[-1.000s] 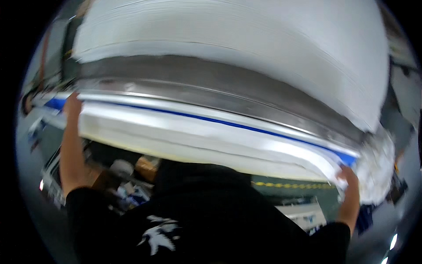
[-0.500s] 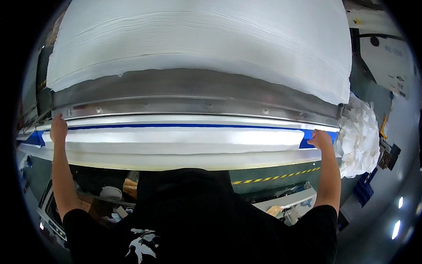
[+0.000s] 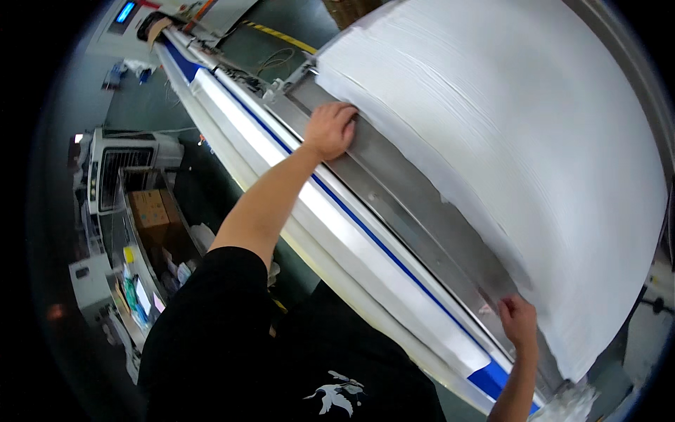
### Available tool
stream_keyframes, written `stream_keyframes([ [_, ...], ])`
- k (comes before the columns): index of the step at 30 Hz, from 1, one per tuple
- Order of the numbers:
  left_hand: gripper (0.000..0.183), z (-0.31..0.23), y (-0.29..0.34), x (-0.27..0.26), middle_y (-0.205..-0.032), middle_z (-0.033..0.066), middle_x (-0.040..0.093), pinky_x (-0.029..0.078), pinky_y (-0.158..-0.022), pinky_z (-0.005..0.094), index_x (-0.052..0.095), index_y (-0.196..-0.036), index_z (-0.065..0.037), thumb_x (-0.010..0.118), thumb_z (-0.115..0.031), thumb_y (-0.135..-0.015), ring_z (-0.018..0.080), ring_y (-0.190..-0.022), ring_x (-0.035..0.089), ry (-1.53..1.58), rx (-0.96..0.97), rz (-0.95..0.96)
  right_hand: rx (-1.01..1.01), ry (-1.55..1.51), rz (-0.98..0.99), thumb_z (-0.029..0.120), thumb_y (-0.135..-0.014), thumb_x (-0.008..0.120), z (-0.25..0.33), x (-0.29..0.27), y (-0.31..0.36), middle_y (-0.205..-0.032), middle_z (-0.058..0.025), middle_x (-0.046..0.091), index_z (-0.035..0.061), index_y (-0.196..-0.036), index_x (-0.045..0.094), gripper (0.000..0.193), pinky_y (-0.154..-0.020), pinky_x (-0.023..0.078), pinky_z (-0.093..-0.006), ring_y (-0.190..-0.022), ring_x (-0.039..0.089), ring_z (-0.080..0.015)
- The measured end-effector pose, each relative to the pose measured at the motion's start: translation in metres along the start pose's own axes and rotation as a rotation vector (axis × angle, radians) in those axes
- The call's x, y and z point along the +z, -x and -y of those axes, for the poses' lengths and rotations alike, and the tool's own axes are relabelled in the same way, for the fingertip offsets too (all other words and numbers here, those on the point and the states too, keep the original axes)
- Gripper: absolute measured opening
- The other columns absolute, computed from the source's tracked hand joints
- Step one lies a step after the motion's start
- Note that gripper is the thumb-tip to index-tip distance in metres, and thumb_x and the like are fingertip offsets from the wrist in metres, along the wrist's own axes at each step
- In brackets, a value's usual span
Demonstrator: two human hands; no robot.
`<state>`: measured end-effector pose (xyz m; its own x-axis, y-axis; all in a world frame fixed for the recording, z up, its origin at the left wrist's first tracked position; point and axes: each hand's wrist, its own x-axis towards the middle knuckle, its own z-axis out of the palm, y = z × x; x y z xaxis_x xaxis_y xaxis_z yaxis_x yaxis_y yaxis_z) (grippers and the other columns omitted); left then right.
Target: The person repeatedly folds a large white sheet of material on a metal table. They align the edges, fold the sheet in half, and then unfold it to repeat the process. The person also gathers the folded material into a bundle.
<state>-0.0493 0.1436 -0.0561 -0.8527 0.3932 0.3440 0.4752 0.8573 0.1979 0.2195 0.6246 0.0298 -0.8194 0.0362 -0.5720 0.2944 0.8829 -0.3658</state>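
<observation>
A large stack of thin white sheets [image 3: 520, 141] lies at the upper right, its near edge slightly wavy. Along it runs a grey metal plate [image 3: 415, 211] with a raised lip. My left hand [image 3: 330, 130] is over the plate's far-left part, fingers curled in, close to the sheets' edge; I see nothing in it. Lower right, my right hand [image 3: 519, 320] is balled up over the plate beside the same edge, with nothing visible in its fingers. Between me and the plate, a long white strip [image 3: 351, 253] lies on a blue surface [image 3: 490, 380].
On the left stand a white vented machine [image 3: 126, 165] and a bin holding a cardboard box [image 3: 149, 214]. A pale long roll or edge [image 3: 316, 278] runs in front of my body. Crumpled clear-white sheeting [image 3: 568, 404] is at the lower right. Yellow-black tape [image 3: 281, 35] marks the floor behind.
My view has turned, so the metal plate now runs diagonally. Both hands have moved off the ends of the blue and white bar onto the plate, near the sheets' edge.
</observation>
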Motion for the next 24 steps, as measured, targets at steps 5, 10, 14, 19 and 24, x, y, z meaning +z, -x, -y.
stream_keyframes([
  [5, 0.028, 0.000, 0.008, -0.010, -0.104, 0.0104, 0.057, 0.039, -0.088, 0.0402, 0.058, -0.098, -0.008, 0.056, -0.011, -0.071, 0.0295, -0.099, 0.052, 0.123, -0.048, -0.080, -0.468, -0.129, -0.165, 0.023, -0.084, 0.058, 0.185, -0.020, -0.131, -0.073, -0.0124, 0.062, 0.0080, -0.086, 0.063, 0.016, -0.061, 0.046, -0.0400, -0.066, 0.059, -0.0311],
  [10, 0.029, -0.001, -0.001, -0.003, -0.104, 0.0099, 0.056, 0.039, -0.086, 0.0402, 0.056, -0.098, -0.008, 0.055, -0.010, -0.069, 0.0295, -0.096, 0.052, 0.213, -0.014, -0.101, -0.625, -0.261, -0.279, 0.025, -0.083, 0.059, 0.322, -0.024, -0.248, -0.078, -0.0129, 0.065, 0.0047, -0.091, 0.062, 0.021, -0.066, 0.048, -0.0371, -0.072, 0.062, -0.0295],
  [14, 0.032, 0.007, 0.001, -0.001, -0.104, 0.0094, 0.056, 0.040, -0.086, 0.0391, 0.056, -0.098, -0.008, 0.056, -0.010, -0.066, 0.0279, -0.097, 0.054, 0.241, -0.016, -0.097, -0.606, -0.269, -0.234, 0.026, -0.081, 0.061, 0.379, -0.019, -0.310, -0.083, -0.0115, 0.067, 0.0052, -0.092, 0.064, 0.024, -0.070, 0.050, -0.0357, -0.076, 0.065, -0.0268],
  [19, 0.033, 0.014, 0.004, 0.002, -0.106, 0.0093, 0.056, 0.040, -0.087, 0.0384, 0.056, -0.098, -0.008, 0.057, -0.011, -0.065, 0.0271, -0.098, 0.054, 0.235, -0.038, -0.085, -0.537, -0.178, -0.235, 0.029, -0.079, 0.062, 0.400, -0.014, -0.338, -0.082, -0.0100, 0.068, 0.0059, -0.087, 0.065, 0.024, -0.069, 0.050, -0.0358, -0.075, 0.065, -0.0257],
  [24, 0.035, 0.017, 0.003, -0.002, -0.109, 0.0099, 0.055, 0.039, -0.087, 0.0401, 0.055, -0.101, -0.008, 0.059, -0.011, -0.067, 0.0270, -0.101, 0.053, 0.301, -0.060, -0.056, -0.510, -0.108, -0.337, 0.029, -0.080, 0.061, 0.402, -0.008, -0.341, -0.080, -0.0081, 0.067, 0.0087, -0.084, 0.064, 0.021, -0.067, 0.050, -0.0368, -0.073, 0.064, -0.0256],
])
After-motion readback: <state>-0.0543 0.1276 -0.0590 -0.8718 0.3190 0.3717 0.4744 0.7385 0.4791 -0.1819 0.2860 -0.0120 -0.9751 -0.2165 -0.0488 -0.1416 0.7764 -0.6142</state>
